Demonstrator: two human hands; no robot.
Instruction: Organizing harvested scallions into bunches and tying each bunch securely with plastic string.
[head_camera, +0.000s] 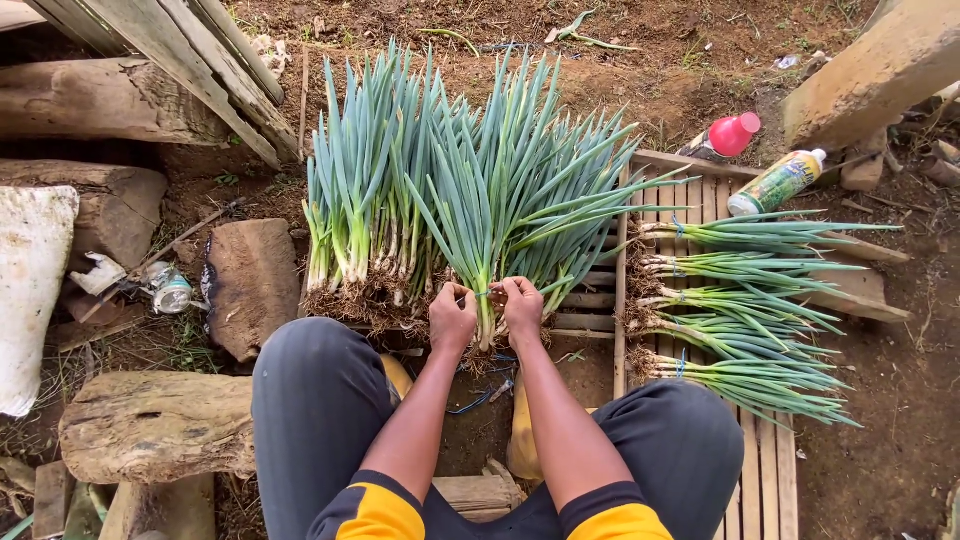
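Note:
A bunch of green onions (520, 190) with pale stems and muddy roots stands fanned out in front of me on the ground. My left hand (452, 318) and my right hand (522, 308) pinch either side of its stems, just above the roots. A thin blue tie (484, 294) runs between my fingers around the stems. More untied green onions (360, 200) lean in a thick mass to the left of the bunch. Several bundles tied with blue string (745, 305) lie in a row on a slatted wooden crate (765, 480) at my right.
Two bottles lie past the crate: one with a pink cap (728, 137), one green and yellow (778, 183). Logs (155, 425) and planks (200, 60) lie at my left, with a white sack (30, 290) and a flat stone (250, 285). Loose blue strings (478, 400) rest between my knees.

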